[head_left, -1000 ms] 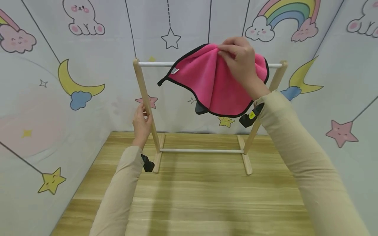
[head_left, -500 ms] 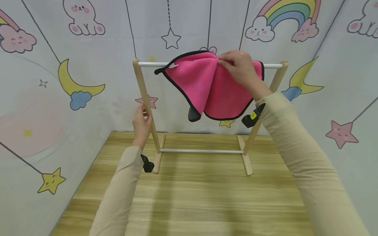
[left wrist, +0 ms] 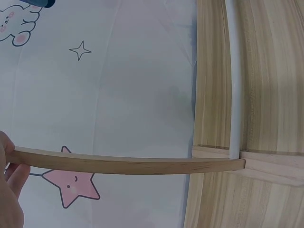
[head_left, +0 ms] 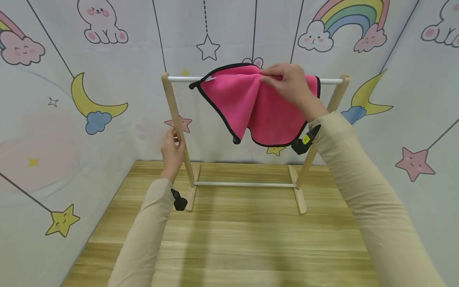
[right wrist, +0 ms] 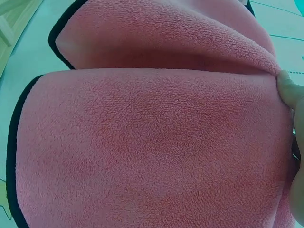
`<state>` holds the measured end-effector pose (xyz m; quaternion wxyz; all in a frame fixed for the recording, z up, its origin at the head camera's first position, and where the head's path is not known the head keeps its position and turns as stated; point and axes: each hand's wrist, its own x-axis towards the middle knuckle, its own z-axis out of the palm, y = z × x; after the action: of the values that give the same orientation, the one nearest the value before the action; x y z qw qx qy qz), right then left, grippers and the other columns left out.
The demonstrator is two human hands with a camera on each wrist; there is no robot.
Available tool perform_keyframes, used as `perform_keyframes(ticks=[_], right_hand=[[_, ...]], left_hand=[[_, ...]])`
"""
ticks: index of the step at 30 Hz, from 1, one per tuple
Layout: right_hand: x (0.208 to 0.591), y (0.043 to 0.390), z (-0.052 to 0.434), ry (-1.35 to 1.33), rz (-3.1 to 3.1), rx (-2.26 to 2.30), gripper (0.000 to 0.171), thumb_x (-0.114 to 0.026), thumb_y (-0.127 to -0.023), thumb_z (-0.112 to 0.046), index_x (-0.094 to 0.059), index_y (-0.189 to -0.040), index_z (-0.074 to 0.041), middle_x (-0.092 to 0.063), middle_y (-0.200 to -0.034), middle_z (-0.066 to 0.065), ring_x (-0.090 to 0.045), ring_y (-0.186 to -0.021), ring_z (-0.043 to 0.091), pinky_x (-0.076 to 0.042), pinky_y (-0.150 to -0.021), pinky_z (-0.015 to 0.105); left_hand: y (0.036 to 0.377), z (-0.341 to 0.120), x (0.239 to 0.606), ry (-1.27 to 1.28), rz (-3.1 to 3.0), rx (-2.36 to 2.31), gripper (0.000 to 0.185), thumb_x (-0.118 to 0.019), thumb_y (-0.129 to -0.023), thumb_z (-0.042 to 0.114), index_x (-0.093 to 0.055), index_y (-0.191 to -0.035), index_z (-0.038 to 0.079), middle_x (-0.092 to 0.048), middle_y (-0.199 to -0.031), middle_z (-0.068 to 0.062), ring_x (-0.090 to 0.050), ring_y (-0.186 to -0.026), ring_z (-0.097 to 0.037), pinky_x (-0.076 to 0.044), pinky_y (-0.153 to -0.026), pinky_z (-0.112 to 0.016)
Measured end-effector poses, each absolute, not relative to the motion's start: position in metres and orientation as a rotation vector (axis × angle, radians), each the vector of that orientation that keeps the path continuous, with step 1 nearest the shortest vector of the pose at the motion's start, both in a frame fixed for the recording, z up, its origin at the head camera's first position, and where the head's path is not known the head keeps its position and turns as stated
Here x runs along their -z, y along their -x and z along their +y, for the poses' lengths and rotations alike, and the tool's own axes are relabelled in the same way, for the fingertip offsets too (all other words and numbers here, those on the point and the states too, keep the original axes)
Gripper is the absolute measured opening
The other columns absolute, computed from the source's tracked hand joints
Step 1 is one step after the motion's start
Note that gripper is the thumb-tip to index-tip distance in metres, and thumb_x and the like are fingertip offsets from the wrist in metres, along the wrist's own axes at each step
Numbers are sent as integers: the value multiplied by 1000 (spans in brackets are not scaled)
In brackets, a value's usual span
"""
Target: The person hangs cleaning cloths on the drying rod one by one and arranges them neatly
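Cloth lowered onto bar since earlier frame, corner swung in. Left hand (head_left: pixel 172 149) grips pale wooden rack upright (head_left: pixel 176 123), steady. Right hand (head_left: pixel 288 81) pinches pink fleece cloth with black trim (head_left: pixel 247 105), draped over white top bar (head_left: pixel 331 81). Risk: uneven drape, cloth slides off when released.

A light wooden plank tabletop (head_left: pixel 251 239) lay below, its grain running crosswise. Pale fabric backdrop walls (head_left: pixel 118 52) enclosed it on three sides, printed with a pastel rainbow over smiling clouds (head_left: pixel 346 24), yellow crescent moons (head_left: pixel 91 99), pink and yellow stars (head_left: pixel 414 161) and white rabbits (head_left: pixel 102 22).
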<state>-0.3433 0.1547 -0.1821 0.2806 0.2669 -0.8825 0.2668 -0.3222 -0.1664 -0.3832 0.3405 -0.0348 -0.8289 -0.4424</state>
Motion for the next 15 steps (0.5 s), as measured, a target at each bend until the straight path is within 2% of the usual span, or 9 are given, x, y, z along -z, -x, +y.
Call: perform_keyframes(ticks=[6, 15], right_hand=[[182, 343, 155, -743, -2399, -766, 30, -66, -82, -24, -67, -109, -13, -66, -107, 4, -58, -102, 14, -50, -85, 26], [176, 343, 153, -725, -2490, -814, 29, -66, -82, -23, -68, -108, -13, -64, -109, 4, -55, -103, 13, -50, -84, 26]], left_hand=[[322, -167, 385, 91, -2159, 1157, 43, -55, -86, -1, -44, -127, 2, -55, -109, -20, -58, -91, -30, -55, -75, -39], [322, -168, 384, 107, -2134, 1163, 41, -55, -86, -1, -46, -126, 1, -56, -107, -20, -58, -91, -30, -55, -74, -39]])
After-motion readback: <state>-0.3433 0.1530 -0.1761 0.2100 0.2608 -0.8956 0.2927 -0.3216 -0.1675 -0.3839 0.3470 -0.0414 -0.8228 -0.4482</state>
